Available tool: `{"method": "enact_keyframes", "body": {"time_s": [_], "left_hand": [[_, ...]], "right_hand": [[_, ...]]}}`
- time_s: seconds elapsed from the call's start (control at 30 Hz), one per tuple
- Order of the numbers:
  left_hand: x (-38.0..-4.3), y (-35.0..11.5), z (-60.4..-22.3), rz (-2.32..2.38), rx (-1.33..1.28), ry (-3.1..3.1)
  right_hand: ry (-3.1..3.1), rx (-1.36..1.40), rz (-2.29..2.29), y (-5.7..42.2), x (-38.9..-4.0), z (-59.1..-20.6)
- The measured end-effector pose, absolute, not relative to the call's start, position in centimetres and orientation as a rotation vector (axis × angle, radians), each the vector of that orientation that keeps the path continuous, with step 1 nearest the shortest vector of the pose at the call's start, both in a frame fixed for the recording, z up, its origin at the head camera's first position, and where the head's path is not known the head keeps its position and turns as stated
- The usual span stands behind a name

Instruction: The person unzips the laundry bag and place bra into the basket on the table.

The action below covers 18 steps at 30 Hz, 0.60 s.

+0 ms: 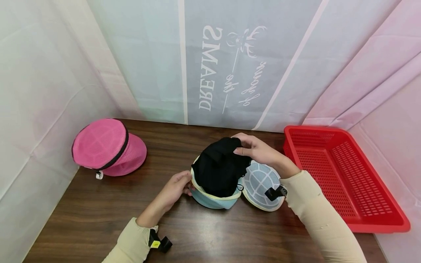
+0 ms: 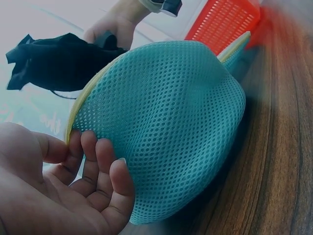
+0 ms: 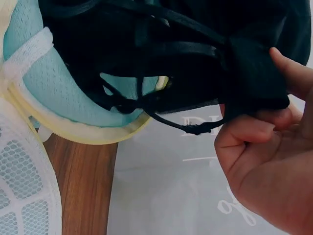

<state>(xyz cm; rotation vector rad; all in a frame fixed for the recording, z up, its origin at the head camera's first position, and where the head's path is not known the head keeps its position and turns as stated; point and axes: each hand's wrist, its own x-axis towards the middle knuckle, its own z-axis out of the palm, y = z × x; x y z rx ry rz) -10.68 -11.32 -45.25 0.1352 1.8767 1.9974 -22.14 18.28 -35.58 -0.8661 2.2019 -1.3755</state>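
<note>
A light-blue mesh laundry bag (image 1: pixel 213 202) with yellow trim stands with its mouth open on the table. My left hand (image 1: pixel 177 185) pinches its trimmed rim between thumb and fingers, as the left wrist view (image 2: pixel 73 181) shows. Over the mouth is a black garment (image 1: pixel 220 168) with thin straps (image 3: pixel 181 49). At its upper right edge, my right hand (image 1: pixel 254 148) pinches the cloth between thumb and fingers. The garment's lower part overlaps the bag's opening. Attached to the bag, the round white mesh lid (image 1: pixel 260 179) lies folded back to the right, partly under my right forearm.
On the left of the brown wooden table (image 1: pixel 197 237) sits a pink mesh bag (image 1: pixel 102 146) with a black zip band. A red plastic basket (image 1: pixel 381 182) stands at the right. Printed curtains (image 1: pixel 158 65) hang behind and along both sides.
</note>
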Motion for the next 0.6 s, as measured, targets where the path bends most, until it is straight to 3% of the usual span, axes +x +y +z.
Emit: {"method": "enact_keyframes", "body": {"time_s": [0.6], "left_hand": [[-10.79, -11.24, -45.49, 2.010, 0.127, 1.854]], "right_hand": [[2.194, -0.877, -1.302, 17.62, -22.03, -35.81]]}}
